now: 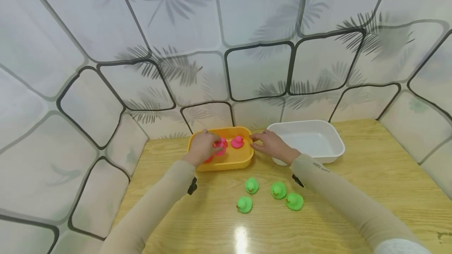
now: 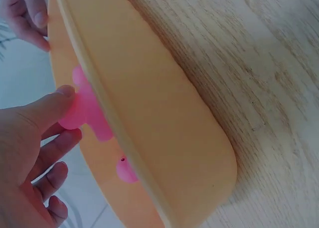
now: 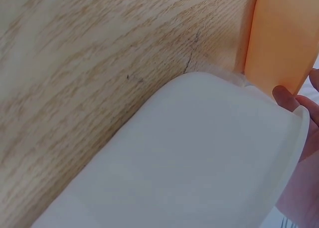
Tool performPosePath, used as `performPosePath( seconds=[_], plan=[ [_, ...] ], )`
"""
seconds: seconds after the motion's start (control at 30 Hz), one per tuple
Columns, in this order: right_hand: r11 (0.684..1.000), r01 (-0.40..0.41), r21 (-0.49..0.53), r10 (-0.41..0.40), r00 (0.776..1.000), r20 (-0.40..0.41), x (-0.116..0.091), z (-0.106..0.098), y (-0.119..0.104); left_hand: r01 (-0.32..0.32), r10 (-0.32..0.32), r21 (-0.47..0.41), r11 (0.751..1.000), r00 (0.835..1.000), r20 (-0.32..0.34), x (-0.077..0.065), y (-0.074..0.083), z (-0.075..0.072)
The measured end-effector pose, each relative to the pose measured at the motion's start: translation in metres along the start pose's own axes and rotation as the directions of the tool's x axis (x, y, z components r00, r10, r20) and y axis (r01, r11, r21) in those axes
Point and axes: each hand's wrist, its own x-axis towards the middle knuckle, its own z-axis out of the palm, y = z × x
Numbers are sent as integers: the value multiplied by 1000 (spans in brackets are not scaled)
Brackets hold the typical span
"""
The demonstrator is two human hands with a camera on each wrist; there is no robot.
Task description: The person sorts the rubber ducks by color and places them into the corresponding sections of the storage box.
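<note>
Over the orange tray (image 1: 226,166), my left hand (image 1: 203,147) pinches a pink rubber duck (image 2: 75,113) between thumb and fingers. Another pink duck (image 1: 237,142) sits in the tray to the right, and one (image 1: 209,159) is partly hidden beneath the left hand. In the left wrist view a small pink duck head (image 2: 127,170) shows by the tray wall. With thumb and fingertips, my right hand (image 1: 270,143) grips the right-hand rim of the orange tray. Its fingers (image 3: 285,98) are partly hidden behind the white tray in the right wrist view.
A white tray (image 1: 333,155) stands right of the orange one, under the right wrist. Several green rubber ducks (image 1: 279,190) sit on the wooden table (image 1: 197,222) in front of the trays. Patterned curtain-like sheets (image 1: 259,71) rise behind the table and along its sides.
</note>
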Motion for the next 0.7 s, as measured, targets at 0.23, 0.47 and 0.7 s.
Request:
performPosePath(
  seconds=[0.23,0.47,0.7],
  plan=[
    [1000,6,8,-5,1000,-6,-2,-1,-1,74,-75,18,997,995,66,2,2,15],
    [1000,-4,20,4,1000,-5,-2,0,0,136,-138,45,990,988,66,3,3,26],
    [1000,-4,22,4,1000,-7,-1,0,1,174,-180,82,981,981,70,4,5,32]
  ],
)
